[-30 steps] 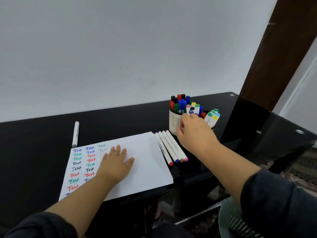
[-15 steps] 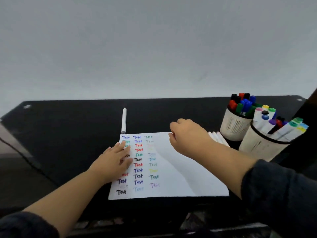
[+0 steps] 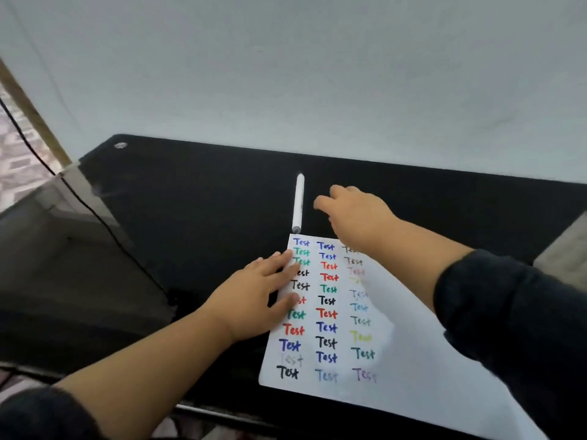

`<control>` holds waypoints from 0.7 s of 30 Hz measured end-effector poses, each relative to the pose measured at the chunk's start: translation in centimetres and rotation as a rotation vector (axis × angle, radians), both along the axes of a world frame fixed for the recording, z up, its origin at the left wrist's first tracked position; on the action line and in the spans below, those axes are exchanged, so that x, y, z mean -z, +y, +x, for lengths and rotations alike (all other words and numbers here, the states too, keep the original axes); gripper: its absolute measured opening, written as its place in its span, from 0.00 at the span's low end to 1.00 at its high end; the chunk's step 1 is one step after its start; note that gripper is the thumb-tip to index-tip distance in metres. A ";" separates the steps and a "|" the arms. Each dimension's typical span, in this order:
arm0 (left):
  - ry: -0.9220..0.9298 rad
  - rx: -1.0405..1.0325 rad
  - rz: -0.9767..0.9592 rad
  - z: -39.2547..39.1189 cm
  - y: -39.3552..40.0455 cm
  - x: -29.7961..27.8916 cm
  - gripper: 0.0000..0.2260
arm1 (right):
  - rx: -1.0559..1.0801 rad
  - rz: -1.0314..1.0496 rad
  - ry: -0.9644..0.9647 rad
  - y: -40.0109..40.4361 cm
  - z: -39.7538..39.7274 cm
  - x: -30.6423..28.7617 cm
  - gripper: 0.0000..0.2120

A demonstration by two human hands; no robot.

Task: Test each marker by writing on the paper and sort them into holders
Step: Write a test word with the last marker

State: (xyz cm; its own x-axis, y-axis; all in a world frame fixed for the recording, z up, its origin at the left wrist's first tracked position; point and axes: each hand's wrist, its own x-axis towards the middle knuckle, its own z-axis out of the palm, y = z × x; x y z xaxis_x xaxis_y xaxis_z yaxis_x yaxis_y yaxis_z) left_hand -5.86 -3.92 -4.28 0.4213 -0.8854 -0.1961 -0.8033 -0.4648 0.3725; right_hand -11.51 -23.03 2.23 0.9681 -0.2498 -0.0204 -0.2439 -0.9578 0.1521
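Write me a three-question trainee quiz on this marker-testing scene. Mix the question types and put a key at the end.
1. True or false: the right hand is gripping the white marker.
2. Multiple choice: where does the left hand rest? A) on the marker; B) flat on the left edge of the paper; C) in the air above the table.
3. Fill in: the word written in rows on the paper is ____.

Key:
1. False; the hand is just to the marker's right, not touching it.
2. B.
3. Test.
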 end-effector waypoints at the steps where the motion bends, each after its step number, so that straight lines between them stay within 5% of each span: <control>1: 0.002 0.002 -0.002 0.0 0.0 0.0 0.25 | -0.023 -0.031 0.035 -0.1 0.8 0.2 0.28; 5: 0.018 -0.011 -0.020 0.4 0.0 0.5 0.25 | -0.149 -0.154 0.155 0.0 3.7 1.2 0.34; 10: -0.009 0.002 -0.067 0.4 0.1 0.8 0.24 | -0.222 -0.159 0.094 -0.4 4.8 2.3 0.24; 17: -0.008 0.001 -0.030 0.4 0.2 0.6 0.24 | -0.170 -0.013 -0.091 -1.5 2.4 3.1 0.19; 21: -0.008 -0.017 0.030 0.1 0.1 0.1 0.25 | 0.095 0.303 -0.357 -0.8 -1.0 3.2 0.11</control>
